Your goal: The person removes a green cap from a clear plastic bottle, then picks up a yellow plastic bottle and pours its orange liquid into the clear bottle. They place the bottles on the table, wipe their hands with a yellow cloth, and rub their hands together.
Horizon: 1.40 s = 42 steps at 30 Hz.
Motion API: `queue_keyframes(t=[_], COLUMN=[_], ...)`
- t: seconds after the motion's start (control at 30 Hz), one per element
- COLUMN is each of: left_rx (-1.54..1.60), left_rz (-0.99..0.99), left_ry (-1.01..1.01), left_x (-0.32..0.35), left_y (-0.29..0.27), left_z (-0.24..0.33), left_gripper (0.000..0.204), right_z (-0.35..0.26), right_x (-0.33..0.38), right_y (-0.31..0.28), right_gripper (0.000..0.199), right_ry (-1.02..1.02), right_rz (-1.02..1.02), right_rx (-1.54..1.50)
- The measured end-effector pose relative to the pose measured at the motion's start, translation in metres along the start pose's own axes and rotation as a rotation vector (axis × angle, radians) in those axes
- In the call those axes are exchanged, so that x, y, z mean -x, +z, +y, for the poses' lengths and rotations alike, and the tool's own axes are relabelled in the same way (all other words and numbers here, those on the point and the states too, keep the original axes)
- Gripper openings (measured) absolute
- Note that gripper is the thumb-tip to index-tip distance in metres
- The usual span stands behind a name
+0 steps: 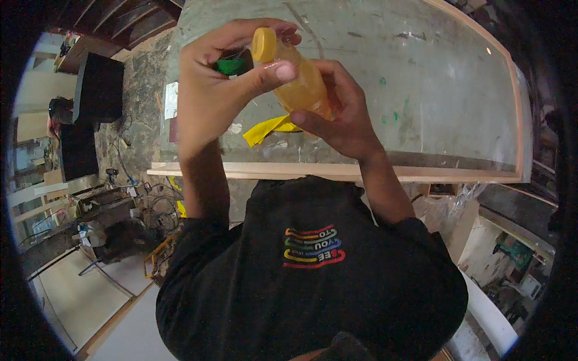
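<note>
A clear plastic bottle with a yellow cap and yellow-orange contents is held tilted over the worktable, its cap toward the upper left. My left hand is closed around its upper part, the thumb pressed on the side just below the cap. Around the lower part wraps my right hand, its thumb on the near side. Beneath the bottle, a yellow strip of cloth or plastic lies on the table. Behind my left hand shows a dark and green object, partly hidden, whose kind I cannot make out.
The greenish, stained worktable has a raised wooden edge strip along its near side. Black box-like panels stand at the left. Tangled cables lie on the floor at lower left, and a green tool sits at the right.
</note>
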<state>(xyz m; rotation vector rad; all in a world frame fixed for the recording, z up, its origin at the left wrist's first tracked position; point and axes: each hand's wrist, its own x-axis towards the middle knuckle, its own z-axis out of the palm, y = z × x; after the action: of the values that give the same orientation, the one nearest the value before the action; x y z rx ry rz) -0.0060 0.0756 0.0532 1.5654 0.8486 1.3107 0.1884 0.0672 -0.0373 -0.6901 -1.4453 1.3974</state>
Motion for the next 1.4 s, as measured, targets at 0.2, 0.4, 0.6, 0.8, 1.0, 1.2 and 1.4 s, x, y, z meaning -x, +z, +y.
queue_keyframes(t=[0.2, 0.4, 0.6, 0.8, 1.0, 1.2, 1.4], left_rx=[-0.189, -0.313, -0.539, -0.573, -0.835, -1.04, -0.981], left_rz=[-0.036, -0.019, 0.031, 0.129, 0.201, 0.221, 0.237], left_ry=[-0.042, -0.046, -0.061, -0.275, -0.469, -0.589, -0.421], left_x=[0.004, 0.012, 0.029, 0.05, 0.072, 0.096, 0.114], left_y=[-0.012, -0.029, -0.055, -0.079, -0.088, -0.107, -0.124], left_z=[0.004, 0.013, 0.015, 0.006, -0.022, -0.021, -0.022], left_gripper=[0.057, 0.047, 0.046, 0.043, 0.044, 0.042, 0.044], right_z=[0.01, 0.015, 0.019, 0.034, 0.062, 0.079, 0.1], right_x=[0.004, 0.008, 0.017, 0.024, 0.024, 0.033, 0.035], right_y=[-0.006, -0.016, -0.034, -0.066, -0.112, -0.15, -0.174], right_gripper=[0.068, 0.067, 0.067, 0.061, 0.06, 0.06, 0.062], right_ry=[-0.022, -0.044, 0.036, -0.046, -0.002, 0.08, 0.122], right_rz=[0.011, 0.023, 0.052, 0.158, 0.32, 0.402, 0.432], right_rx=[-0.005, 0.125, 0.147, 0.318, 0.363, 0.491, 0.558])
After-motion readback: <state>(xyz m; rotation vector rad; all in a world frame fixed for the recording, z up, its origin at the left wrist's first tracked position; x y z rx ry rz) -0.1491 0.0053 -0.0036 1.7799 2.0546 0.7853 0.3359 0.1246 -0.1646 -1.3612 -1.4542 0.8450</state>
